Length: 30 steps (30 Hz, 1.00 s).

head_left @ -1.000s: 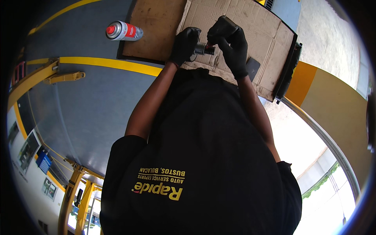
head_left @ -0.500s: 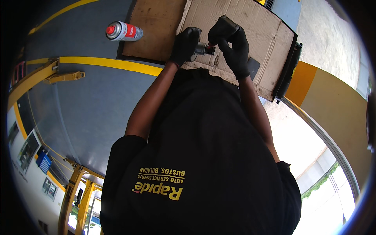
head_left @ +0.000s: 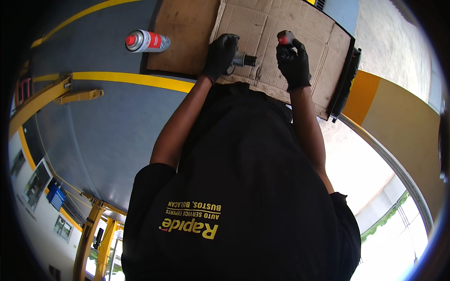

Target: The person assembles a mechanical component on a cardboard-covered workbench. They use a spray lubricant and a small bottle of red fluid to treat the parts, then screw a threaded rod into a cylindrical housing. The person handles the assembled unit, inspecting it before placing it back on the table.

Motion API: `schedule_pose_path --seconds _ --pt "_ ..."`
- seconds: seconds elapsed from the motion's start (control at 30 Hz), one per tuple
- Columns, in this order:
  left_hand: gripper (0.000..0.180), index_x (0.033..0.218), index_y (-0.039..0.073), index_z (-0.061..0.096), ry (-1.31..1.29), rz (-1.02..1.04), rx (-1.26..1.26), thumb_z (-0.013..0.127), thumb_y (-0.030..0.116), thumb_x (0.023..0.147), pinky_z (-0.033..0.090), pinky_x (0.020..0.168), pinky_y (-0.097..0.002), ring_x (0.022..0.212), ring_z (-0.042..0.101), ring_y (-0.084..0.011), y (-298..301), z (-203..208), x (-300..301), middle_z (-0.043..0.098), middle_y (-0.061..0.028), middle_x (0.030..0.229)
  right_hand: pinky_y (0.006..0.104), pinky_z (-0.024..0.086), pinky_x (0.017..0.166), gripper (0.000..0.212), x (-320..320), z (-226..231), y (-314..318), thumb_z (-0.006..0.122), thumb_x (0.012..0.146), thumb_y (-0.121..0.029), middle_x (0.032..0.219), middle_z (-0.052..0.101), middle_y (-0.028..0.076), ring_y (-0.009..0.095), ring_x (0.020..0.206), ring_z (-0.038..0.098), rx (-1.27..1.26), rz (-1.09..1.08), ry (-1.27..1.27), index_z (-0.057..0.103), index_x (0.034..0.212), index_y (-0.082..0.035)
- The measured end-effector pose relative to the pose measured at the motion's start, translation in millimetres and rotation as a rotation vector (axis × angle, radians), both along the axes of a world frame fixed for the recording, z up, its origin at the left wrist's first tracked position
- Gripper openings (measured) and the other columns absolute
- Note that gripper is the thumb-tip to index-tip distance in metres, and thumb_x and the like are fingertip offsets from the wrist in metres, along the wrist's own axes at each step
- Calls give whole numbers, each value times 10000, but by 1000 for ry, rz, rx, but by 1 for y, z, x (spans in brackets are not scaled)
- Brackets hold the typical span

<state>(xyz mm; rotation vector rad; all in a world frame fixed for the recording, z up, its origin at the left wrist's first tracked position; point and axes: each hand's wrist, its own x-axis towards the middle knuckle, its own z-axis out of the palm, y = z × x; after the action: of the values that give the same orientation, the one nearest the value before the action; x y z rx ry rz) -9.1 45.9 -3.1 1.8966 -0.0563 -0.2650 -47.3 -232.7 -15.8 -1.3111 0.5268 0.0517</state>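
Observation:
My left hand (head_left: 222, 52), in a black glove, is closed around a metal part (head_left: 239, 59) with a bare, silvery body. Its dark threaded end (head_left: 250, 61) sticks out to the right, and the glove hides the rest. To the right, my right hand (head_left: 294, 63), also gloved in black, grips a small dark bottle (head_left: 282, 34) between thumb and fingers. The bottle's red tip (head_left: 284, 40) faces me and is slightly blurred. A gap separates the bottle from the threads. Both hands are above a brown cardboard sheet (head_left: 262, 28).
A spray can (head_left: 147, 41) with a red cap stands left of the cardboard, beside a brown board (head_left: 183, 37). A black edge (head_left: 344, 84) bounds the work surface on the right. Yellow lift arms (head_left: 47, 100) rise over the grey floor at the left.
My right hand has moved right, away from the threaded end, and turned the dark bottle so its red tip faces me. My left hand and the metal part have stayed in place.

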Motion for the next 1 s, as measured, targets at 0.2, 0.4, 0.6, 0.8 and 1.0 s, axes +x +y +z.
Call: schedule_pose_path --seconds 0.2,0.4,0.6,0.8,1.0 --pt "420 1209 39 750 35 1 24 556 386 1074 553 825 -347 872 696 -157 -1 5 -1 753 -80 946 386 593 930 397 -10 -23 -27 703 959 -289 1100 706 136 267 988 691 1521 -326 271 635 1185 30" --pt "403 1211 41 751 27 -4 23 572 374 1069 556 825 -349 884 712 -167 -1 8 -2 764 -89 951 427 591 888 404 -14 -23 -28 679 956 -286 1065 687 118 265 951 673 1519 -414 300 637 1227 10" --pt "353 1168 45 742 -17 -28 16 578 337 1056 570 795 -377 864 743 -235 -1 11 -1 758 -136 925 430 595 974 451 -26 -43 -35 685 984 -283 1124 680 178 296 1067 687 1660 -454 274 581 1238 74" --pt "387 1212 48 751 33 -72 45 573 360 1068 554 841 -349 909 724 -176 2 8 1 772 -96 981 404 606 910 542 -24 -14 -17 742 950 -321 1105 666 173 304 1019 685 1599 -548 298 564 1273 76" --pt "383 1183 40 737 10 -126 9 563 357 1057 566 814 -379 879 737 -238 1 7 7 753 -133 941 386 572 885 554 -13 -15 -20 783 927 -339 1091 656 142 259 985 660 1585 -564 256 572 1275 37"
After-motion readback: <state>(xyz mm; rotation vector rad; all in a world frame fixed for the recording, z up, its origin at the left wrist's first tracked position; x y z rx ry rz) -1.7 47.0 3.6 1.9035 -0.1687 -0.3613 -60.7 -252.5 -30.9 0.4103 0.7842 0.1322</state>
